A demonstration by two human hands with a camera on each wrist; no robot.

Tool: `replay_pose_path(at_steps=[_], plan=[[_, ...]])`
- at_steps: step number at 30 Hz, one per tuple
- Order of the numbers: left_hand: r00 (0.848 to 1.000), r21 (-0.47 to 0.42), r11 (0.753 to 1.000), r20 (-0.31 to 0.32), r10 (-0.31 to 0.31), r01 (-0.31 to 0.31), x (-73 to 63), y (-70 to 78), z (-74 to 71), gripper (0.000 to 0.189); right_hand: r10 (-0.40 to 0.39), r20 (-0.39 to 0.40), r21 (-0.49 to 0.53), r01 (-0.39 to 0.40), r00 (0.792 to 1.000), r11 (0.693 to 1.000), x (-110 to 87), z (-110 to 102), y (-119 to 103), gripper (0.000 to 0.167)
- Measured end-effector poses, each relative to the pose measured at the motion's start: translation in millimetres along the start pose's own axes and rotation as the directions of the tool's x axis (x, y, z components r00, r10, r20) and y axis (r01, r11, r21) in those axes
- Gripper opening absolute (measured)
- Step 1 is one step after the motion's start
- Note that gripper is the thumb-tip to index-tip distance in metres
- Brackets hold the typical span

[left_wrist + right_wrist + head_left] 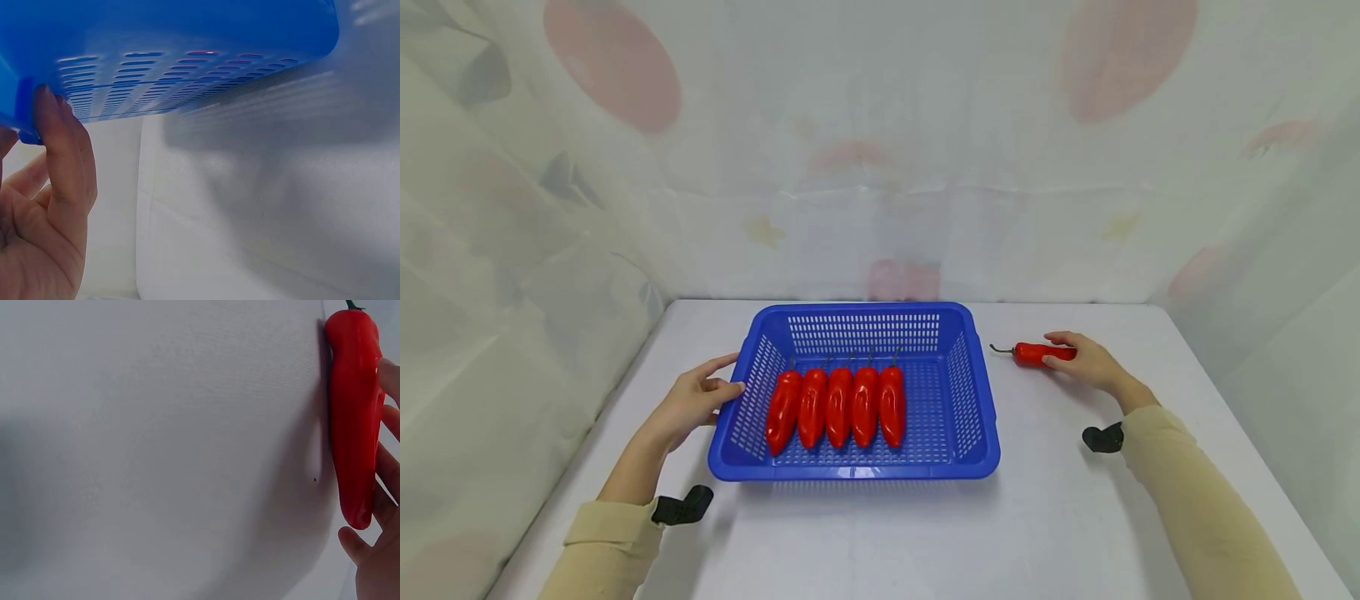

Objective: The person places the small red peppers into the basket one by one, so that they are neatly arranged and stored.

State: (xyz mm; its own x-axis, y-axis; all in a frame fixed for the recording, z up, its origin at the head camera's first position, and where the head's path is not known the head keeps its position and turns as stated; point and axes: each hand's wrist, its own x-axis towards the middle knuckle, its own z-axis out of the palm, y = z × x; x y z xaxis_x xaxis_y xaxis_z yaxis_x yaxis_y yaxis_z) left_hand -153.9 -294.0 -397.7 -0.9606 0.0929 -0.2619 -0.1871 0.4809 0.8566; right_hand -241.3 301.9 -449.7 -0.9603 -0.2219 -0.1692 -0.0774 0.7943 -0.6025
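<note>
A blue plastic basket (865,473) with slotted walls sits on the table, and several glossy red chili peppers (840,408) lie side by side in its left and middle part, stems pointing away. My left hand (694,396) grips the basket's left rim, thumb on top and other fingers underneath; the left wrist view shows the basket wall (156,31) above that hand (53,200). To the right of the basket, my right hand (1086,360) holds one more red chili pepper (1030,354) between thumb and fingers. This pepper (355,412) has its stem pointing toward the basket.
A white table (865,542) spreads under everything, its far edge just beyond the basket. Pale curtains (865,225) with faded prints hang behind and at both sides. A black wrist device (683,506) sits at the left cuff, another black device (1103,438) at the right.
</note>
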Motion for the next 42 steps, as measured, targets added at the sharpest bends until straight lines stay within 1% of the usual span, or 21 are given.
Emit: replay_pose_path(at_steps=[5,10,18,21,22,25,27,36,42], plan=[[1.000,0.001,1.000,0.002,-0.006,0.006,-0.5,0.5,0.6,0.068,0.003,-0.003,-0.042,-0.003,1.000,0.999,2.6,5.2,3.3,0.057],[1.000,-0.002,1.000,0.004,-0.005,0.005,-0.6,0.8,1.1,0.068,-0.016,-0.027,-0.051,0.014,1.000,0.999,2.7,9.5,5.0,0.054],[1.000,-0.007,1.000,0.000,0.002,-0.002,-0.3,0.0,0.7,0.068,-0.029,-0.072,-0.058,0.025,0.997,0.998,3.0,14.0,2.2,0.054],[1.000,-0.005,1.000,0.001,0.005,-0.005,-0.1,-0.4,0.3,0.068,-0.032,-0.072,-0.065,0.028,0.997,0.998,4.1,14.9,1.8,0.055],[1.000,-0.003,1.000,0.001,0.005,-0.005,-0.1,-0.4,0.1,0.068,-0.032,-0.061,-0.068,0.028,0.998,0.997,4.4,15.0,1.7,0.055],[1.000,-0.004,1.000,0.003,0.006,-0.006,-0.2,0.0,-0.4,0.068,-0.019,-0.056,-0.080,0.014,0.998,0.997,5.6,15.7,0.7,0.055],[1.000,-0.004,1.000,0.005,0.006,-0.006,-0.5,0.4,-0.8,0.068,-0.013,-0.053,-0.089,0.008,0.999,0.996,5.9,15.5,-0.5,0.055],[1.000,0.005,1.000,0.008,0.005,-0.005,-0.5,0.4,-1.5,0.069,-0.033,-0.062,-0.095,0.027,0.998,0.995,5.3,7.8,-13.2,0.058],[1.000,0.005,1.000,0.009,0.001,-0.001,0.5,0.0,-0.8,0.069,-0.059,-0.094,-0.079,0.052,0.994,0.996,6.4,3.0,-20.2,0.053]])
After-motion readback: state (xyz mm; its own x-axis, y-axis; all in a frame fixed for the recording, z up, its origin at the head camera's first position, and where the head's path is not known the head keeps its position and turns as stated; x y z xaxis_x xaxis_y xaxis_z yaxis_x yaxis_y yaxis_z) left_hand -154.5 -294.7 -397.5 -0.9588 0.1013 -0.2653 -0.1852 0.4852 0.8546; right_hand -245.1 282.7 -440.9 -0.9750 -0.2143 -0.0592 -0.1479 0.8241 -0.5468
